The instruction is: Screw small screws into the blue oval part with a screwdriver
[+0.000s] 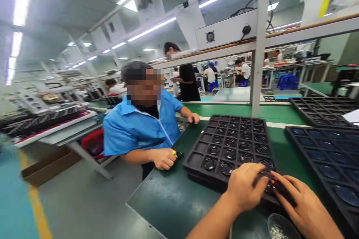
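Dark piece (265, 174): between both hands, over the near right corner of the black tray (199, 159); outline mostly hidden by fingers, a small reddish spot showing beside it.
Left hand (246, 184): curled, thumb and fingers closed around the dark piece.
Right hand (305, 201): fingers long and slightly parted, tips up against the dark piece; impossible to tell whether pinching or only steadying.
Weight and feel: probably light and stiff; likely slick wherever glossy.
Fragility: perhaps easily scratched or smudged, if like the shiny round parts (226, 168) in the tray.
Best hold: by the edge, from opposite sides, with light fingertip pressure and pads off any glossy face.
Right tray (304, 162): well filled with dark bluish discs (328, 171).
Bowl (288, 222): near edge, just below the right hand, with small whitish bits inside.
Green table (179, 190): under the black tray and bowl.
Co-worker in blue (143, 123): at the left side of the table, both hands on or near its edge.
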`<state>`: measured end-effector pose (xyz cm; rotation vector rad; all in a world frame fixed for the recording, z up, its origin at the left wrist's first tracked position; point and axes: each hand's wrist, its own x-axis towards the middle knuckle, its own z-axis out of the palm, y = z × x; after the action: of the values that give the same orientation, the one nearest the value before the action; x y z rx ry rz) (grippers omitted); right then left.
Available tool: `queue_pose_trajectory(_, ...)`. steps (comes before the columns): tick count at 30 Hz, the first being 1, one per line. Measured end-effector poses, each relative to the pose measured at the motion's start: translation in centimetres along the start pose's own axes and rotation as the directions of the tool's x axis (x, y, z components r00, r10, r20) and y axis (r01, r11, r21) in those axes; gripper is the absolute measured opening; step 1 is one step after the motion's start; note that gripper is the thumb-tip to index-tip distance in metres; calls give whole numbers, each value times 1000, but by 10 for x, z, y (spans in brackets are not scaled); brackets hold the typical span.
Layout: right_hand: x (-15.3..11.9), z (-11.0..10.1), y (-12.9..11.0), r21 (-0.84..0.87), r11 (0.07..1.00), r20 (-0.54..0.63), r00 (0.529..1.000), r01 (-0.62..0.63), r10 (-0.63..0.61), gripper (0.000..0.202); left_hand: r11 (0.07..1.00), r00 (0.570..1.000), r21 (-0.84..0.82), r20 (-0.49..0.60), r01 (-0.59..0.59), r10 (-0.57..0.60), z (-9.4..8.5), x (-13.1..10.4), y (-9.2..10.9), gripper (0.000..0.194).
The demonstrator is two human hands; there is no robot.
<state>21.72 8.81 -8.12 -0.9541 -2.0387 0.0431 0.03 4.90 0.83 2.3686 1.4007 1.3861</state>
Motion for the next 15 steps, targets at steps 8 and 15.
queue_pose_trajectory(8,-13,-4,24,16,999,88,996,-37,36,46,997,999,-71,-31,-24,22,2,-1,13,35)
queue_pose_trajectory(15,-2,-10,22,73,988,34,990,-138,135,58,833,788,160,-458,529,-412,-102,-81,-37,36)
